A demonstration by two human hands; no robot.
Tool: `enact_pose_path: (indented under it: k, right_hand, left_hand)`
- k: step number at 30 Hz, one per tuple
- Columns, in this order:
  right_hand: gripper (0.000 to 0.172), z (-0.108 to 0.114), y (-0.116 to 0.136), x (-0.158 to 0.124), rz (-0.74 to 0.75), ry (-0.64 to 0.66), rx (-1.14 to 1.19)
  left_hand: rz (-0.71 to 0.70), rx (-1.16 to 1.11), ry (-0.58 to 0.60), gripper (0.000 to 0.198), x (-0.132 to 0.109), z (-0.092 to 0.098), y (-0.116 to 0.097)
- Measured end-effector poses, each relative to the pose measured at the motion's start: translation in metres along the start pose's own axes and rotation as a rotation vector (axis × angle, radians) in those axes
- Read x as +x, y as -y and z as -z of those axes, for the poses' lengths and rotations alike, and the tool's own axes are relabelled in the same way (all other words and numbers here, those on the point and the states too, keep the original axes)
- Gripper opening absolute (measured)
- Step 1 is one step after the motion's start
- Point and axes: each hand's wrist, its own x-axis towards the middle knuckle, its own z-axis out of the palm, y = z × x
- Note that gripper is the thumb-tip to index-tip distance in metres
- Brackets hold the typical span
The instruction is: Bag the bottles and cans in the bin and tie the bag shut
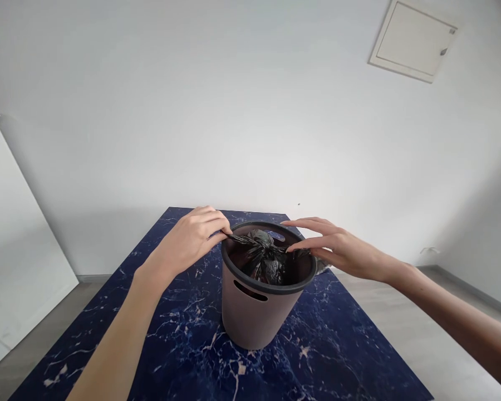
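Note:
A brownish-grey trash can (pixel 254 320) with a dark rim and slot handles stands upright on the table. Inside it sits a black garbage bag (pixel 262 253), gathered and twisted at the top into what looks like a knot. My left hand (pixel 196 236), at the left of the rim, pinches one twisted end of the bag and pulls it taut. Over the right side of the rim, my right hand (pixel 338 248) holds the other end low between its fingers, with the index finger stretched out. Whatever the bag contains is hidden.
The can rests on a blue marble-patterned table (pixel 183 334) set against a pale wall (pixel 234 111). Behind the can's right side, a bit of clear plastic (pixel 323 266) shows. A white cabinet (pixel 20 239) stands at left; a wall panel (pixel 415 42) is at upper right.

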Motion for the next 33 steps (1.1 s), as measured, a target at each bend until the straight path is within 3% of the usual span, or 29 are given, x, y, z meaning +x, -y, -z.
enact_pose_path:
  k: [8,15,21,25,28,33]
  right_hand:
    - [0.042,0.017,-0.014,0.003,0.031,0.066,-0.056]
    - [0.04,0.012,-0.021,0.002,-0.027,0.15,-0.06]
    - [0.024,0.012,0.006,0.024,-0.098,0.198,0.084]
    - [0.034,0.005,0.027,0.046,-0.205,0.199,0.175]
    - [0.037,-0.011,0.037,0.06,-0.283,0.194,0.08]
    - [0.006,-0.033,0.043,0.073,-0.26,0.214,0.041]
  left_hand:
    - [-0.026,0.036,-0.033,0.022,-0.005,0.008,0.007]
    - [0.009,0.022,-0.001,0.021,-0.001,0.008,-0.009]
    - [0.01,-0.007,-0.017,0.02,-0.002,0.015,-0.018]
    - [0.001,-0.027,-0.028,0.019,-0.002,0.017,-0.018]
    - [-0.006,-0.023,-0.028,0.018,-0.002,0.016,-0.018]
    - [-0.007,-0.018,-0.003,0.016,-0.002,0.015,-0.023]
